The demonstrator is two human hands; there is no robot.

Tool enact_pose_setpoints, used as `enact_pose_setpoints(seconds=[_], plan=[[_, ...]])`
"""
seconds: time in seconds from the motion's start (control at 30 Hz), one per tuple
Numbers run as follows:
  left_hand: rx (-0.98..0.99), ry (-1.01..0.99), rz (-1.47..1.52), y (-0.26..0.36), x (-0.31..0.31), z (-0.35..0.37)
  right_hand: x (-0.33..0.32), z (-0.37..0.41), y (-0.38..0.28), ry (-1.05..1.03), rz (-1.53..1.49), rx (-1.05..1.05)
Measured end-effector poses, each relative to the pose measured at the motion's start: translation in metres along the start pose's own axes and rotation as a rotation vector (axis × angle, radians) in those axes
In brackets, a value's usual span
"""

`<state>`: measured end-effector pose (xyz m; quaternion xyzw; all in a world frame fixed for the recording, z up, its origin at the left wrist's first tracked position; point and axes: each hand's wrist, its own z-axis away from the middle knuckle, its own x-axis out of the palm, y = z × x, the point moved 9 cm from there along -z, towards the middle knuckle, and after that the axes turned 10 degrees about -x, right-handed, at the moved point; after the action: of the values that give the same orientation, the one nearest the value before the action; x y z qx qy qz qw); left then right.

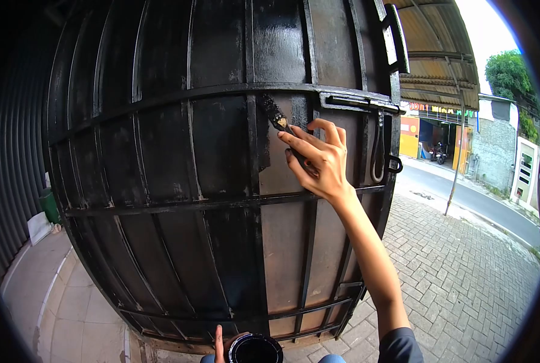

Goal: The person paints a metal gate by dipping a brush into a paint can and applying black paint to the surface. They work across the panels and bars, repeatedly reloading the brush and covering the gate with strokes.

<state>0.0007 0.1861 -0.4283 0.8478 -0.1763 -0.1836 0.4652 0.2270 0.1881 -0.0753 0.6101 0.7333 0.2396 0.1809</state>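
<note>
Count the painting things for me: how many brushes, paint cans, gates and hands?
brush: 1
paint can: 1
gate: 1
hands: 2, right hand holding the brush, left hand at the paint can
total: 5

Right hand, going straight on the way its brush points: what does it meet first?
Probably the gate's upper crossbar, just beyond the bristles of the brush that the right hand holds up and to the left; depth is unclear.
</note>
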Motion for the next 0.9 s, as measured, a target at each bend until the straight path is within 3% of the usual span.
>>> enact_pose_setpoints(seconds=[0.03, 0.27, 0.33, 0.6, 0.8, 0.9], plan=[[0.043, -0.018, -0.102, 0.007, 0.001, -0.001, 0.003, 0.001, 0.001, -0.003, 0.040, 0.004], [-0.047, 0.037, 0.186, -0.006, -0.004, 0.005, -0.022, 0.017, 0.017, 0.029, 0.232, 0.095], [-0.097, 0.035, 0.354, -0.006, -0.004, 0.007, -0.023, 0.021, 0.017, 0.039, 0.222, 0.183], [-0.134, 0.010, 0.271, -0.005, -0.004, 0.009, 0.011, 0.002, -0.016, 0.277, -0.048, 0.323], [-0.208, 0.012, 0.310, -0.007, -0.004, 0.010, 0.007, 0.009, -0.007, -0.008, -0.162, 0.159], [-0.285, 0.014, 0.367, -0.009, -0.005, 0.012, -0.009, 0.012, 0.007, -0.146, 0.011, 0.025]])
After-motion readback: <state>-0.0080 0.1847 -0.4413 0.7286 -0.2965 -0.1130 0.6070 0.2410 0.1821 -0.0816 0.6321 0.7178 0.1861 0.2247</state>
